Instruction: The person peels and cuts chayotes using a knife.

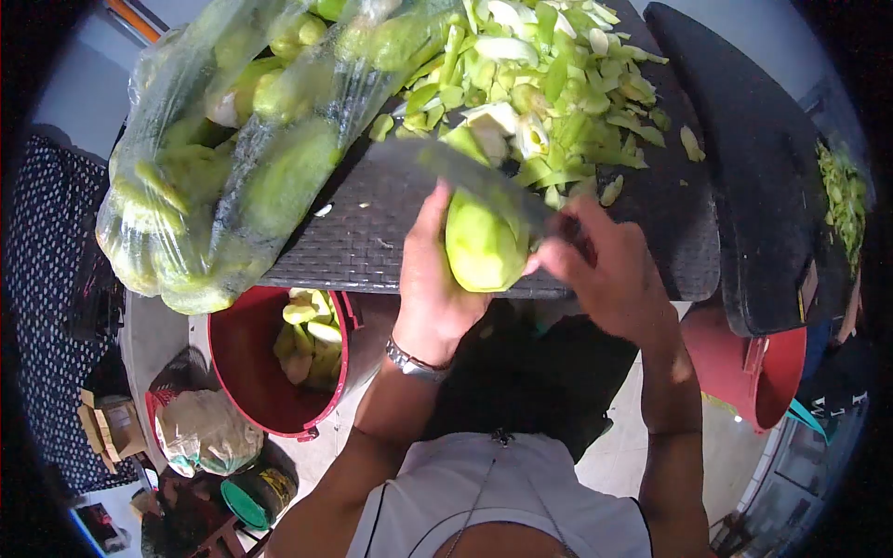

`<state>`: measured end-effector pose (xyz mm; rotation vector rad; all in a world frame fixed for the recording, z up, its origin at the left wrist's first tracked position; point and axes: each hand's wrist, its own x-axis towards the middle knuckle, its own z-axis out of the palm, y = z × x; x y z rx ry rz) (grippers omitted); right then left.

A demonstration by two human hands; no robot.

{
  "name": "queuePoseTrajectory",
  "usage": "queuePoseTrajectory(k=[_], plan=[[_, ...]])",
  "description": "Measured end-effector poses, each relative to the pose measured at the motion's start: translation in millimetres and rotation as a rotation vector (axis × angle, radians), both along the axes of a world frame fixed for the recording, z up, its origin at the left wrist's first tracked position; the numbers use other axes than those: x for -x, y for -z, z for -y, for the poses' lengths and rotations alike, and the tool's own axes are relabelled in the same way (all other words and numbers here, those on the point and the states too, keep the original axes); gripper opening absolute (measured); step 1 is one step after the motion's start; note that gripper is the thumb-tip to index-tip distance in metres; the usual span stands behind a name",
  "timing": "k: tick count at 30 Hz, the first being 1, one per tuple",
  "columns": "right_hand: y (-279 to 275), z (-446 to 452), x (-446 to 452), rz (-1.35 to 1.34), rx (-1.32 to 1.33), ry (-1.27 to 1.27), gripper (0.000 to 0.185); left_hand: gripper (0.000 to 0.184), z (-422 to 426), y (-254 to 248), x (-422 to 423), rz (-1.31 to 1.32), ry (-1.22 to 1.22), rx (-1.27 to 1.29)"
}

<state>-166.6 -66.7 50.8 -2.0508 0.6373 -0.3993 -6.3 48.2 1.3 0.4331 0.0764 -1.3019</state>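
Observation:
In my left hand [433,288] rests a peeled, pale green fruit [486,246], oblong and smooth, with my fingers closed around its side. My right hand [609,265] grips a knife [474,186] by its dark handle. The broad blade is smeared by motion and points left, across the upper part of the fruit. Just beyond both hands, a heap of green peelings and whitish pieces [558,93] lies on the black woven tabletop [363,237]. To the left of my left hand sits a clear plastic bag [251,158] full of green fruits.
Below the table's front edge stands a red bucket [246,372] with several peeled pieces inside. Another red bucket [744,363] is at the right, beside a black chair-like surface [744,177] with green scraps [842,200]. A sack [206,430] and a green-lidded container [246,502] stand lower left.

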Motion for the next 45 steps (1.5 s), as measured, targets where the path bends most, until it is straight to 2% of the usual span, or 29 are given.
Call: queuePoseTrajectory(k=[2,6,9,16,22,25,26,28,31,34,35,39,42,43,45], plan=[[10.1,-10.4,9.2,0.04,0.149,-0.099,0.043,0.052,-0.2,9.6,0.1,0.074,0.057,0.028],[2.2,-21.0,13.3,-0.004,0.461,-0.14,0.055,0.053,10.4,4.1,10.6,0.078,0.033,-0.015],[8.6,-23.9,14.0,0.036,0.536,-0.114,0.063,0.054,13.7,2.5,16.0,0.117,0.014,-0.04],[11.3,-23.2,14.3,0.027,0.561,-0.136,0.064,0.05,16.5,3.9,17.0,0.264,-0.071,-0.009],[12.9,-19.8,10.3,0.006,0.573,-0.124,0.062,0.046,15.5,8.1,13.8,0.17,-0.047,0.009],[20.4,-2.7,10.8,-0.062,0.49,-0.05,0.061,0.044,6.1,10.5,17.2,0.363,-0.169,-0.117],[24.0,7.1,12.6,-0.076,0.493,-0.01,0.062,0.043,-0.6,4.1,22.7,0.399,-0.196,-0.072],[20.6,8.5,10.7,-0.063,0.47,-0.028,0.062,0.045,1.3,8.6,23.2,0.316,-0.258,-0.019],[15.2,-9.0,11.4,0.02,0.397,-0.194,0.063,0.048,6.6,5.7,7.0,0.036,0.095,0.1],[15.0,-4.8,9.6,0.059,0.503,-0.211,0.058,0.048,7.8,3.5,6.1,0.088,0.107,0.159],[14.8,-4.2,9.3,0.032,0.523,-0.217,0.064,0.048,8.3,1.7,7.4,0.099,0.08,0.11],[12.6,6.9,13.5,-0.049,0.543,-0.168,0.064,0.046,7.8,3.6,4.0,0.025,0.078,0.08],[18.9,19.1,18.6,-0.039,0.582,-0.137,0.064,0.045,4.0,3.3,2.5,0.066,0.104,0.058],[20.4,21.5,18.5,-0.013,0.577,-0.133,0.062,0.051,5.3,11.6,-1.5,-0.026,0.118,0.089],[29.5,32.4,23.5,-0.027,0.556,-0.055,0.06,0.055,-4.1,10.8,4.9,0.107,0.074,0.137]])
